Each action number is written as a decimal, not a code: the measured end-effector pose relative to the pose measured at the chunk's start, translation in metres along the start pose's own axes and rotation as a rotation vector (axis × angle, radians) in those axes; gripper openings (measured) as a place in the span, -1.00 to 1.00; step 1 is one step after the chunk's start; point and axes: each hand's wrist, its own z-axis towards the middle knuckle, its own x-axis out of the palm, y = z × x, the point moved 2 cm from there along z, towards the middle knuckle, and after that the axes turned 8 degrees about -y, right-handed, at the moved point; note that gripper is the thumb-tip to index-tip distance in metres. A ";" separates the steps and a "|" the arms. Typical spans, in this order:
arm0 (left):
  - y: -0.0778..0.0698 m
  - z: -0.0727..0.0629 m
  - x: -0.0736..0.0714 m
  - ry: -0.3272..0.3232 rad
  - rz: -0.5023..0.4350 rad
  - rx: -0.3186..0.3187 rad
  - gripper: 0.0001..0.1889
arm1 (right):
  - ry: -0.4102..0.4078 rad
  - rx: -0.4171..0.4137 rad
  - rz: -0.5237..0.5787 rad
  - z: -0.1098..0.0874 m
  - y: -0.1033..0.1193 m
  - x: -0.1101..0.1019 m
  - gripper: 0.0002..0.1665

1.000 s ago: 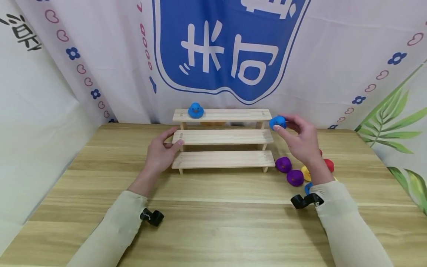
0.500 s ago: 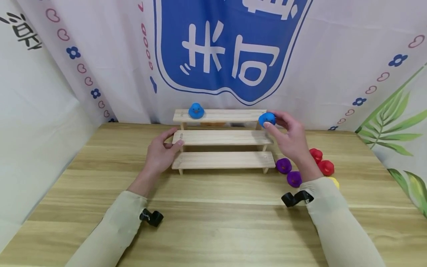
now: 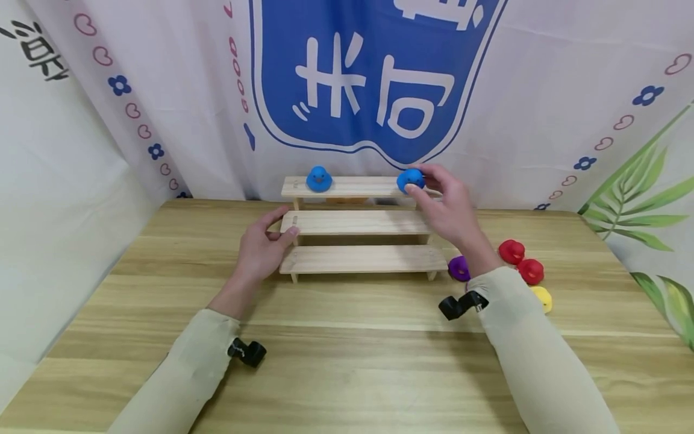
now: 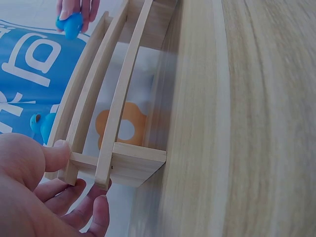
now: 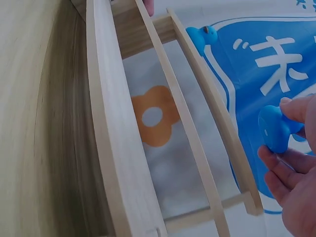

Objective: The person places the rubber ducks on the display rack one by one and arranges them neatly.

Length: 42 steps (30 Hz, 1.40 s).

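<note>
A three-step wooden shelf stands on the table. On the left part of its top step sits a blue rubber duck. My right hand pinches a second blue rubber duck at the right end of that top step; the right wrist view shows this duck apart from the step, between thumb and fingers. My left hand grips the left end of the middle step. In the left wrist view its thumb lies on top, and the fingers curl under the steps.
Right of the shelf lie two red ducks, a yellow duck and a purple duck, partly behind the right forearm. A printed cloth hangs close behind the shelf. Each wrist wears a black camera mount.
My right hand has carried the blue duck leftward and slightly up, from beside the shelf to over the top step. My left hand has stayed on the shelf.
</note>
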 end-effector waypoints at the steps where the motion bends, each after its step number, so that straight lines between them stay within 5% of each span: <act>1: 0.000 0.000 0.000 0.000 0.001 0.002 -0.38 | 0.010 0.001 -0.004 0.002 0.001 0.003 -0.48; 15: -0.001 -0.001 0.000 0.007 -0.005 -0.001 -0.37 | 0.078 0.029 0.016 0.015 0.009 0.030 -0.50; 42: 0.000 0.001 0.000 0.000 0.001 0.004 -0.38 | 0.180 0.120 -0.115 0.030 0.013 0.056 -0.48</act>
